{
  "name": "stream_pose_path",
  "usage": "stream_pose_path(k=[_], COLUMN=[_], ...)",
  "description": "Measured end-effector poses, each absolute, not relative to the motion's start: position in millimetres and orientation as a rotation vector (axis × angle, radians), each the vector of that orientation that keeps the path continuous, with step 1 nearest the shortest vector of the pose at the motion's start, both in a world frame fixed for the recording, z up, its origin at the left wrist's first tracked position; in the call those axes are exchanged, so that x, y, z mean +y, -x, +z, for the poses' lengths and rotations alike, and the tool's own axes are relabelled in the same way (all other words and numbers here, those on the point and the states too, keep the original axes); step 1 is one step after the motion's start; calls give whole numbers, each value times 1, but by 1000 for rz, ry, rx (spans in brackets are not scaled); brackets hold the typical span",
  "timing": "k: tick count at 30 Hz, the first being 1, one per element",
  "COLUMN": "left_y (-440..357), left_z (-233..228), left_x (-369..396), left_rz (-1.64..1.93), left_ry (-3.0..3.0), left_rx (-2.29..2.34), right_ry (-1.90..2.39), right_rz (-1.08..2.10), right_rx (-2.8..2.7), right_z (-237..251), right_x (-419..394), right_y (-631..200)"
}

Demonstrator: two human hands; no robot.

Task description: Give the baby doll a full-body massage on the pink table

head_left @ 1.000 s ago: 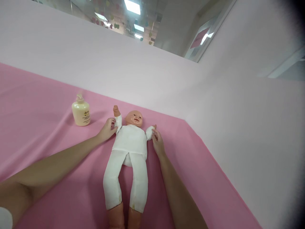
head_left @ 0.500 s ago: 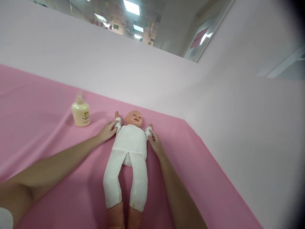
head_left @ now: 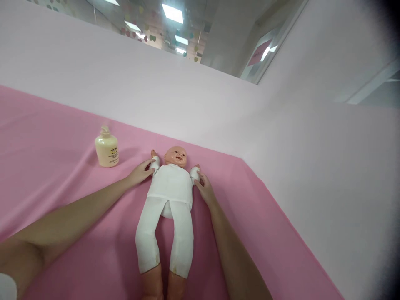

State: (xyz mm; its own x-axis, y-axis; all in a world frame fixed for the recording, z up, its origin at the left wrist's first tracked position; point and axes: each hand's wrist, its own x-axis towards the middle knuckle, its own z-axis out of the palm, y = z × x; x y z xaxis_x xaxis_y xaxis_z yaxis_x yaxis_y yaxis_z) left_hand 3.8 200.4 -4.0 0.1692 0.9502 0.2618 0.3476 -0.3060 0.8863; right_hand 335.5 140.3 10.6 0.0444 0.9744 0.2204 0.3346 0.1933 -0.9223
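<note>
2 bare hands meet a smooth, flesh-coloured baby doll [head_left: 170, 183] in white top and trousers, which lies face up in the middle of the scene. Its head points to the far side and its legs run to the near edge, where the feet are cut off from view; laid so, both of its arms seem easy to reach at once.

The left hand [head_left: 140, 173] closes thumb and fingers narrowly around the doll's white-sleeved left-side arm [head_left: 154, 163]. The right hand [head_left: 205, 187] holds the right-side arm [head_left: 195, 173] the same way, fingers curled at its outer edge (how firmly, I cannot tell). Holding 1 arm in each hand probably keeps the pair evenly raised beside the head.

Under the doll spreads a creased pink sheet [head_left: 250, 233], perhaps there as a soft, wipeable cover. A squat, pale-yellow pump bottle [head_left: 107, 152] with dark print stands upright at far left, apart from the left hand, likely set there to be out of the way. Beyond rises a plain white wall [head_left: 125, 96].
</note>
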Motion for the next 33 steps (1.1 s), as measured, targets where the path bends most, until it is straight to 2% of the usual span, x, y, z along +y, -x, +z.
stream_pose_path(k=[10,20,33], left_y=[0,-3,-1], left_z=[5,13,19], left_x=[202,194,180], left_rz=[1244,1085,1066], left_ry=[-1381,-1245,-1546], left_rx=[920,689,880], right_ry=[1088,1025,1097], right_rz=[975,1069,1113], right_rx=[-1281,-1173,-1361], right_z=[10,9,10], right_x=[145,149,139], right_y=[-338,-341,-345])
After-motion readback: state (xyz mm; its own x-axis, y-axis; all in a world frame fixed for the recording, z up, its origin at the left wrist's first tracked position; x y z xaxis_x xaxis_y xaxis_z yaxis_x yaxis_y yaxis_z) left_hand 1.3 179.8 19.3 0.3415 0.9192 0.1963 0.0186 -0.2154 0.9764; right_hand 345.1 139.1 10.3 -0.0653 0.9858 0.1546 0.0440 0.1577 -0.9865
